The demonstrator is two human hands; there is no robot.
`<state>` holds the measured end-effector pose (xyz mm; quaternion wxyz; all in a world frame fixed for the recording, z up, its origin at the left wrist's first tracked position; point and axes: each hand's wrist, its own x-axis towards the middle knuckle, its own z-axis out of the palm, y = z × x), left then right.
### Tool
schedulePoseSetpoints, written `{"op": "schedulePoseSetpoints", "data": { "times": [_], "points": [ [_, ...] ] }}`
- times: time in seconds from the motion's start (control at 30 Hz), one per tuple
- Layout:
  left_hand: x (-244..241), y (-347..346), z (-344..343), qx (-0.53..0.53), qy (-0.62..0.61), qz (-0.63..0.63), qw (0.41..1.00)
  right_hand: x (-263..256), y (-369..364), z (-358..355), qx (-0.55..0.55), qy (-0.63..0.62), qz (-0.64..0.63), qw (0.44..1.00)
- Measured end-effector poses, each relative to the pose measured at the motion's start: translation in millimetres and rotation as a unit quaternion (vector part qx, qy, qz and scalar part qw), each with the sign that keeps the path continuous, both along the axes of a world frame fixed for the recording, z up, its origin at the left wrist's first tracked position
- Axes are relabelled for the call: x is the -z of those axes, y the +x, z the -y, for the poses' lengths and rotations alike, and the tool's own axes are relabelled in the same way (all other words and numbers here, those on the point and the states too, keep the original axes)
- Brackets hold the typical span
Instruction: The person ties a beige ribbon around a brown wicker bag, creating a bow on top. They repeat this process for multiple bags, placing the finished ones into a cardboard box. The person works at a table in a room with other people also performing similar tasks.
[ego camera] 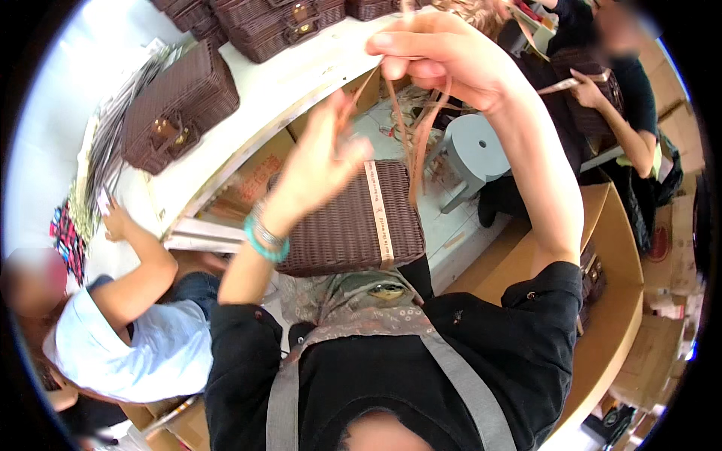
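A dark brown wicker case (338, 231) rests on my lap, with a pale printed ribbon (379, 214) running across its top. My right hand (434, 59) is raised beyond the case, its fingers pinched on a thin tan ribbon (418, 146) that hangs in loops down to the case's right side. My left hand (327, 152), blurred, is above the case's far left part, and a strand of the ribbon runs between it and my right hand. Whether the left fingers grip that strand is not clear.
On the white table (254, 90) stand a wicker case (180, 107) and stacked wicker cases (271, 28). A grey stool (476, 146) is beyond my lap; an open cardboard box (609, 304) is at my right. One person (135, 349) sits at left, another (637, 96) works at upper right.
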<state>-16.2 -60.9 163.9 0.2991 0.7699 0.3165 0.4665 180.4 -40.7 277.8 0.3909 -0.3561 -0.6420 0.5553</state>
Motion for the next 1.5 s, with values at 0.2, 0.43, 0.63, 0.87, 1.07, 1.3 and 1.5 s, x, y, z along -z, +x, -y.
{"op": "schedulePoseSetpoints", "data": {
  "times": [0.2, 0.43, 0.63, 0.87, 1.07, 1.3, 1.5],
  "points": [
    [53.5, 24.7, -17.5, 0.04, -0.296, 0.067, 0.952, 17.1, -39.0, -63.2, 0.001, 0.041, -0.107, 0.993],
    [66.5, 13.5, -54.8, 0.08, -0.445, 0.186, 0.872, 196.8, 23.1, 30.6, 0.281, 0.128, 0.241, 0.92],
    [113.0, 19.8, -47.5, 0.144, -0.273, -0.078, 0.948, 277.7, -26.7, 61.7, 0.405, 0.098, 0.163, 0.894],
    [147.1, 22.8, -17.9, -0.042, -0.141, -0.284, 0.947, 298.6, -9.1, 47.1, 0.46, 0.115, 0.323, 0.819],
    [152.6, 18.9, -19.4, -0.042, -0.219, -0.201, 0.954, 397.5, 78.5, 61.4, 0.573, -0.185, 0.151, 0.784],
    [145.6, 25.1, -18.7, -0.052, -0.247, -0.198, 0.947, 491.4, 53.2, 53.8, 0.323, -0.536, -0.041, 0.779],
    [146.7, 25.6, -19.8, -0.058, -0.243, -0.217, 0.944, 458.4, 82.4, 78.6, 0.355, -0.375, -0.593, 0.618]
  ]
}}
